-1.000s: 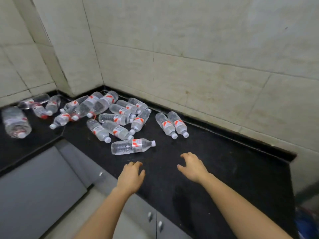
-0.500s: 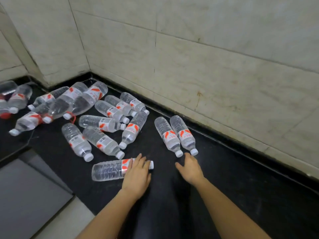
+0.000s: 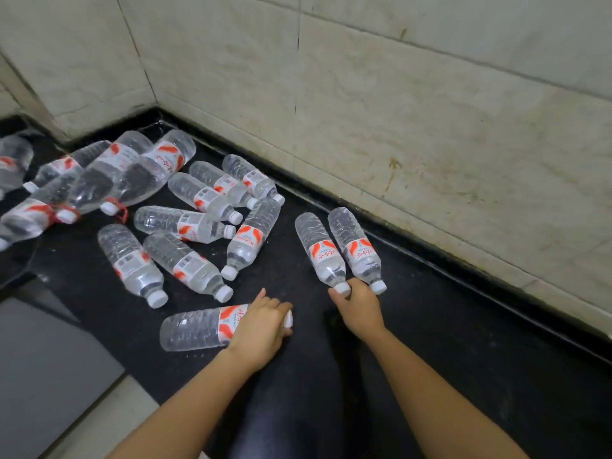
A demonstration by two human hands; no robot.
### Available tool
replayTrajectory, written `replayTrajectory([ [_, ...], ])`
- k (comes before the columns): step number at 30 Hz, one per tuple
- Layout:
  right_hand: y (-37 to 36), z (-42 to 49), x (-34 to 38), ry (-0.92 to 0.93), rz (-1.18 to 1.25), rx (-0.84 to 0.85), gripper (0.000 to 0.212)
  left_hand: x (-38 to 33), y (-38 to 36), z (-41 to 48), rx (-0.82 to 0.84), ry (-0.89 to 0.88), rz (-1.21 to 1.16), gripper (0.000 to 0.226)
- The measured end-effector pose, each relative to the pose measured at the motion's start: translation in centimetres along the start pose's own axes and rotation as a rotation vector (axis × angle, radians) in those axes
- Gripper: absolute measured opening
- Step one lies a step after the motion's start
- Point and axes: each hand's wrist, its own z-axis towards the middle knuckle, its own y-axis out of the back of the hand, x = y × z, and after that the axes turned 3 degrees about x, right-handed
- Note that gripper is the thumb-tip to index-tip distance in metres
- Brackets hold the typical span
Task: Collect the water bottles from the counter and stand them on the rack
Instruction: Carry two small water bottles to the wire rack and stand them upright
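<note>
Several clear water bottles with red-and-white labels and white caps lie on their sides on the black counter. My left hand is closed over the neck end of the nearest bottle, which lies flat with its cap pointing right. My right hand reaches the caps of a pair of bottles lying side by side: its fingers touch the neck of the left one, and the right one lies just beside it. No rack is in view.
A heap of more bottles, among them two larger ones, fills the counter's corner at the left. Tiled walls close off the back and left. The counter's front edge drops to grey cabinet fronts at the lower left.
The view has moved closer to the counter. My left hand has closed over the nearest bottle's neck. My right hand has slid forward to the caps of the paired bottles.
</note>
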Motion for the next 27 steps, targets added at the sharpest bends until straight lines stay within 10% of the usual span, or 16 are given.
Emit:
replayTrajectory([
  [12,10.1,-14.5,2.9,0.414,-0.074,-0.232,0.034,-5.9,8.6,-13.0,-0.504,0.033,-0.55,0.025],
  [27,29.3,-42.6,-10.4,0.216,-0.052,-0.664,0.037,-33.9,8.2,-21.9,-0.272,-0.443,-0.89,0.026],
])
